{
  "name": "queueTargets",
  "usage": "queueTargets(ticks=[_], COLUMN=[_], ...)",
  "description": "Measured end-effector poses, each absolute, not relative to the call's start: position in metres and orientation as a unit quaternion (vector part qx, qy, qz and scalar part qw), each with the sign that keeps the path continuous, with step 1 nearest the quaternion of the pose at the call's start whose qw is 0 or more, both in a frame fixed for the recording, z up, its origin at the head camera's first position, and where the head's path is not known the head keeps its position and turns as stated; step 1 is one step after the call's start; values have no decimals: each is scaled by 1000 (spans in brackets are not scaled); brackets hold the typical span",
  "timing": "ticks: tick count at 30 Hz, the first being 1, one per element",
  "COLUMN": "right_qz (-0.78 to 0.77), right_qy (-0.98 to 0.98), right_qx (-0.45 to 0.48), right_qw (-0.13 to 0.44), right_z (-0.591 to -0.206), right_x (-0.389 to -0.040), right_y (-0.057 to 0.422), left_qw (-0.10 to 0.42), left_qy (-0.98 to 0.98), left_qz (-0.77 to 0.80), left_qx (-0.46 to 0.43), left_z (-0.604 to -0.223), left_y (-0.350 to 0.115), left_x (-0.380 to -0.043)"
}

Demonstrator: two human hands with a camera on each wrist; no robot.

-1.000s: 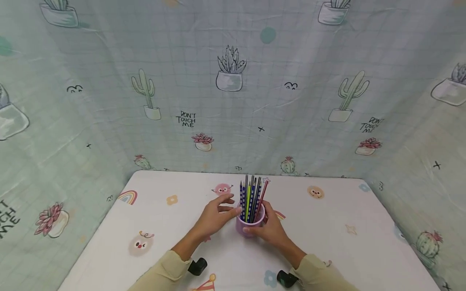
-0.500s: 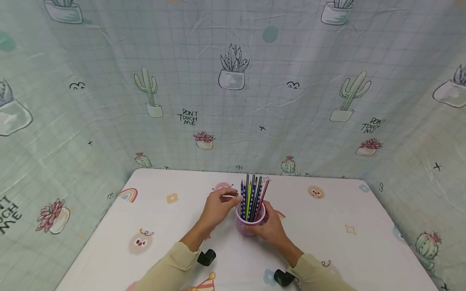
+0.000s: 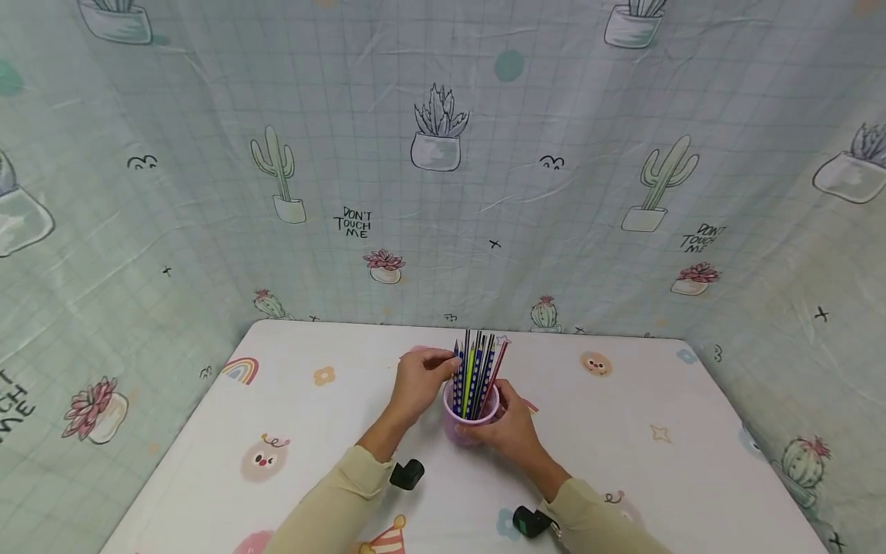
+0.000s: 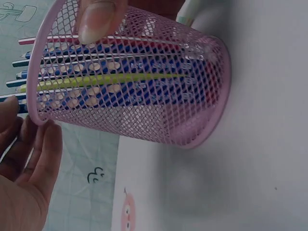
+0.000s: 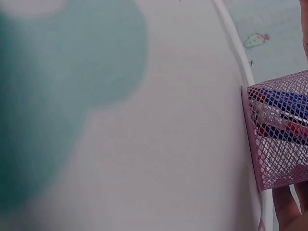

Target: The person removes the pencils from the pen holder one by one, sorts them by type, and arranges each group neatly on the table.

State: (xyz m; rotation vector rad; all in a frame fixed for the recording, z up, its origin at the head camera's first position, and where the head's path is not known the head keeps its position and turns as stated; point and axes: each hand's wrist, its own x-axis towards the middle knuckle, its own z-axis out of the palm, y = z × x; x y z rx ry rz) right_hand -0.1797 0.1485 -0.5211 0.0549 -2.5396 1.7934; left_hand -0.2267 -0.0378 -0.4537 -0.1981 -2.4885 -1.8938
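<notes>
- White and dotted with prints at the left: spread wide on the worktop [image 3: 332, 431] there, from the rainbow print [image 3: 241, 371] to the left sleeve [image 3: 332, 504], with ample room for swinging outward.
- Held the left grip [image 3: 418, 381] bent beside the upper end of the leftmost blue pencil [image 3: 456, 385], with thumb at the shaft; could not tell a true pinch from a mere touch. Probably set this high for freer finger space above the rim [image 4: 32, 72].
- Stood the pink mesh cup [image 3: 452, 425] upright between both grips, near mid-width of the worktop and well short of the far edge, with the cactus backdrop [image 3: 388, 100] rising beyond like a wall.
- Bunched most of the pencils [image 3: 471, 377] steeply inside, and leaned the red pencil [image 3: 500, 365] rightward, away from the left grip.
- Wrapped the right grip [image 3: 512, 419] firmly around the cup's right side, with thumb across the near mesh; presumably to steady a light, top-heavy load against tipping.
- Allowed plenty of sideways room at the right too, past the smiling print [image 3: 597, 364] to the side edge; at the far edge, less.
</notes>
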Motion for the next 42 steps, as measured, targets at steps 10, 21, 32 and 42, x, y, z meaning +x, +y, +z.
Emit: queueTargets(ticks=[10,21,32,42], right_qz=[576,571,570,567], right_qy=[-817,-821,-821,-823], right_qx=[26,20,19,22], right_qw=[23,16,14,13], right_z=[-521,-520,-522,-524], right_x=[-180,-180,-180,-180], right_y=[148,149,149,149], left_qw=[-3,29,74,63], left_qy=[-795,-814,-789,-782], left_qz=[-604,-575,-601,-610], left_qx=[-54,-76,-103,-109], left_z=[-449,-434,-403,-376], left_y=[-30,-31,-38,-45], left_x=[-234,-240,-239,-241])
